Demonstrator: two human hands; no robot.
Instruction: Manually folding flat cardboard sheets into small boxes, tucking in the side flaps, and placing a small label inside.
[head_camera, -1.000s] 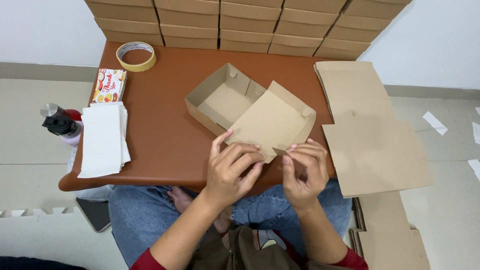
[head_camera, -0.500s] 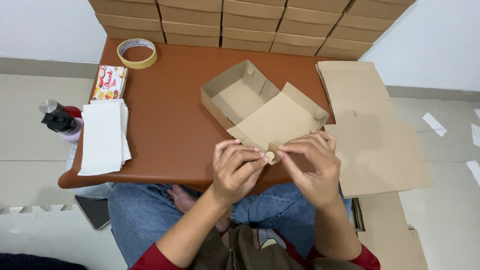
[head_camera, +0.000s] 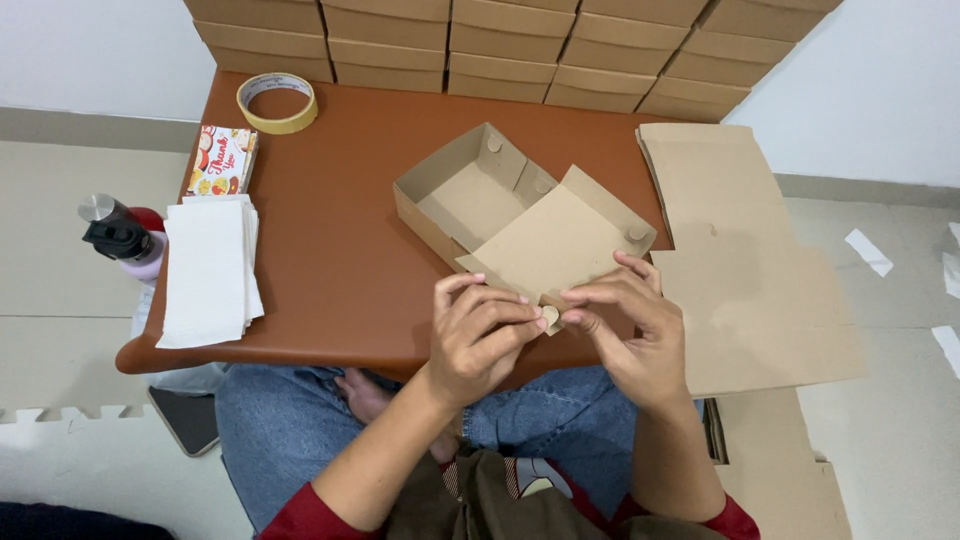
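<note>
A brown table (head_camera: 330, 250) fills the middle of the view, with a wall of stacked closed cardboard boxes (head_camera: 520, 50) along its far edge. On the right side a pile of flat cardboard blanks (head_camera: 750, 290) lies half on the table and hangs out past its right edge. Near the centre sits an open cardboard box (head_camera: 500, 215), its tray toward the far left and its hinged lid spread toward the person, the lid's near corner reaching the table's front edge. The left hand (head_camera: 480, 335) and the right hand (head_camera: 625, 325) meet at that near corner: the fingers of both are pinched on a small rounded tab of the lid, thumbs and forefingers almost touching each other. On the left of the table lies a stack of white paper sheets (head_camera: 205, 270), with a small colourful printed card (head_camera: 220, 160) just beyond it and a roll of yellowish tape (head_camera: 277, 102) at the far left corner. A black-capped bottle (head_camera: 120, 238) stands off the table's left edge.
</note>
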